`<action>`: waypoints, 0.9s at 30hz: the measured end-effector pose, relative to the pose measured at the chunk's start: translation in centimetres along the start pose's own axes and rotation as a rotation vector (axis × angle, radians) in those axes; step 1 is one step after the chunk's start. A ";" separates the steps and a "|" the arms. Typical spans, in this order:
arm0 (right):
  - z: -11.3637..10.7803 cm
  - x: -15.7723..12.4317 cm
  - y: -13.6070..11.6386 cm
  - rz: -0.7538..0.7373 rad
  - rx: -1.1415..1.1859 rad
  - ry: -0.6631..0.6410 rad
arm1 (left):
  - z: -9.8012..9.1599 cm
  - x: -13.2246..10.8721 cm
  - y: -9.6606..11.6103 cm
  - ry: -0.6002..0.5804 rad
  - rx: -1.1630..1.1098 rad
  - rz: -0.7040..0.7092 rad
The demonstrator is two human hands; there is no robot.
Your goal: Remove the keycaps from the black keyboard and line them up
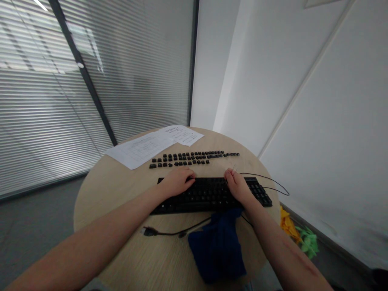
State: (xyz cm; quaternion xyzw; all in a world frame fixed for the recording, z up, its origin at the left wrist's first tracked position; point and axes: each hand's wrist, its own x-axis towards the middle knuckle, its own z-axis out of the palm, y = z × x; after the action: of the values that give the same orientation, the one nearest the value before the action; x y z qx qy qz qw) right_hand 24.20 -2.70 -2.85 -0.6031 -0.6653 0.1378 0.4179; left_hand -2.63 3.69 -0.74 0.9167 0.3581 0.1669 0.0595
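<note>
A black keyboard lies across the round wooden table in front of me. My left hand rests on its upper left part, fingers stretched flat over the keys. At the keyboard's upper edge, right of the middle, my right hand is closed in a pinch on a thin wire tool that sticks up from the fingers. Beyond the keyboard, several loose black keycaps lie in two rows. The keyboard's cable loops off to the right.
Two printed paper sheets lie at the table's far left. A dark blue cloth hangs over the near edge, beside a USB plug and cable. Yellow and green objects sit on the floor to the right. Walls and blinds stand close behind.
</note>
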 end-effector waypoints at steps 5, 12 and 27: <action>0.0 -0.3 -0.4 -0.048 -0.082 -0.002 | 0.1 0.0 -0.1 0.009 -0.003 0.011; 0.1 -0.4 -0.7 -0.069 -0.122 -0.007 | 0.0 0.0 -0.1 0.009 0.009 0.013; 0.0 -0.3 -0.8 -0.029 -0.111 -0.028 | -0.1 0.0 -0.1 0.001 -0.003 0.020</action>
State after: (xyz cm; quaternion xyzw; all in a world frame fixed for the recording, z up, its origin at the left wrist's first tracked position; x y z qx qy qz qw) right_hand 23.65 -3.19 -2.45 -0.6138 -0.6862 0.1030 0.3765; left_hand -2.70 3.73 -0.63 0.9201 0.3487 0.1686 0.0590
